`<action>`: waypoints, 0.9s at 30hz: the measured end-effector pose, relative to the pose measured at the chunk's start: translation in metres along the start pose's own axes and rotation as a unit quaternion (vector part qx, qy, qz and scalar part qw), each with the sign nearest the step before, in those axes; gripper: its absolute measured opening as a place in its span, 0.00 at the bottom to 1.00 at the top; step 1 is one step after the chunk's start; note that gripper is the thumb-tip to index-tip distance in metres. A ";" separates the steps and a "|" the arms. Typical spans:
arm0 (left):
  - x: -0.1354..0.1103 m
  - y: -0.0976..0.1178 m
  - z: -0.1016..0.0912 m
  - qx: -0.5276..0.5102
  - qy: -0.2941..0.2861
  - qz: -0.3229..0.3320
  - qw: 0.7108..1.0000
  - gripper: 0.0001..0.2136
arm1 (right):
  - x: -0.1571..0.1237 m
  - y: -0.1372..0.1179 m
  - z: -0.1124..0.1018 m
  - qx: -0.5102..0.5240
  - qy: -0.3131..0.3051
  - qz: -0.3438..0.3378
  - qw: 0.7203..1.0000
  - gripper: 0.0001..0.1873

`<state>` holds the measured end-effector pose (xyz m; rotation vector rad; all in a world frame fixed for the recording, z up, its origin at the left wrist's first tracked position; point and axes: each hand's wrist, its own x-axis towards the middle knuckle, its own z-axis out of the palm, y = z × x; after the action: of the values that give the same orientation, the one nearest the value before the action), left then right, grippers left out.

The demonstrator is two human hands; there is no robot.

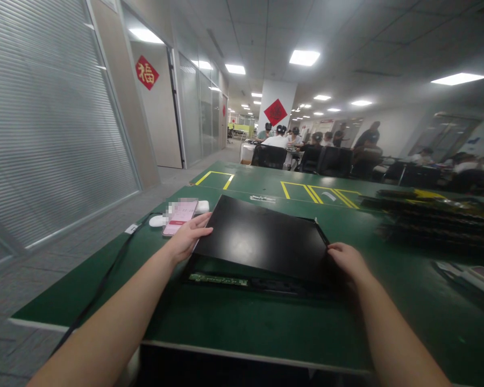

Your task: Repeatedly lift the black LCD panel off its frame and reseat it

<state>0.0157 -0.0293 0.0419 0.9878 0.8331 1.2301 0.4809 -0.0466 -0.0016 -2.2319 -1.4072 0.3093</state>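
A flat black panel (262, 236) lies on the green table (234, 317), its near edge raised over a black tray holding a green circuit strip (218, 279). My left hand (189, 235) grips the panel's left edge, fingers curled around it. My right hand (347, 259) holds the panel's right near corner, fingers closed on the edge.
A pink phone (180, 216) and two white oval objects (158, 220) lie left of the panel; a black cable (100, 285) runs off the table's edge. Stacked dark trays (431, 215) sit at the right. Several seated people (278, 141) work behind. A corridor runs left.
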 end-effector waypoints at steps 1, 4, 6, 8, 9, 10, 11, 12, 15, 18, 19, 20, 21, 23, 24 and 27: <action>0.000 0.000 0.000 0.001 -0.003 0.004 1.000 0.33 | 0.001 0.001 0.000 0.015 -0.001 0.005 1.000 0.19; -0.001 0.001 0.002 0.001 -0.005 0.018 1.000 0.34 | 0.002 0.002 0.001 0.065 0.001 0.025 0.998 0.25; -0.002 0.002 0.003 0.000 -0.007 0.032 0.999 0.34 | 0.003 0.001 0.002 0.096 0.012 0.030 0.995 0.24; -0.003 0.002 0.004 0.000 -0.008 0.043 0.999 0.34 | 0.003 0.000 0.003 0.149 0.032 0.031 0.988 0.20; -0.003 0.002 0.005 -0.001 -0.007 0.047 0.999 0.34 | 0.003 -0.001 0.004 0.188 0.041 0.034 0.981 0.18; -0.003 0.002 0.005 -0.003 -0.006 0.049 0.999 0.34 | 0.003 -0.002 0.005 0.232 0.049 0.043 0.971 0.16; -0.004 0.002 0.006 -0.006 -0.006 0.049 0.999 0.34 | 0.003 -0.003 0.005 0.277 0.054 0.058 0.958 0.15; -0.004 0.002 0.006 -0.009 -0.007 0.048 0.999 0.34 | 0.002 -0.004 0.006 0.321 0.051 0.078 0.943 0.14; -0.003 0.001 0.007 -0.017 0.000 0.044 0.999 0.34 | 0.002 -0.007 0.004 0.432 0.012 0.133 0.892 0.12; -0.003 0.003 0.008 -0.015 0.028 0.050 0.998 0.34 | 0.001 -0.011 -0.003 0.516 -0.017 0.147 0.844 0.09; -0.004 0.004 0.008 -0.012 0.038 0.053 0.998 0.33 | 0.000 -0.012 -0.007 0.539 -0.021 0.143 0.830 0.09; -0.004 0.006 0.008 -0.010 0.046 0.056 0.997 0.32 | -0.002 -0.014 -0.011 0.561 -0.025 0.137 0.816 0.09; -0.005 0.008 0.009 -0.009 0.053 0.059 0.997 0.30 | -0.004 -0.016 -0.016 0.583 -0.029 0.128 0.802 0.09; -0.006 0.012 0.009 -0.008 0.066 0.066 0.996 0.27 | -0.010 -0.020 -0.023 0.624 -0.046 0.102 0.773 0.09; -0.007 0.014 0.009 -0.008 0.071 0.069 0.995 0.26 | -0.013 -0.021 -0.026 0.644 -0.060 0.089 0.758 0.10; -0.007 0.016 0.008 -0.017 0.080 0.057 0.995 0.25 | -0.022 -0.026 -0.029 0.664 -0.065 0.055 0.743 0.10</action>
<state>0.0161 -0.0362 0.0593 0.9276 0.8860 1.4305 0.4627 -0.0653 0.0351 -1.0502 -0.6242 1.1027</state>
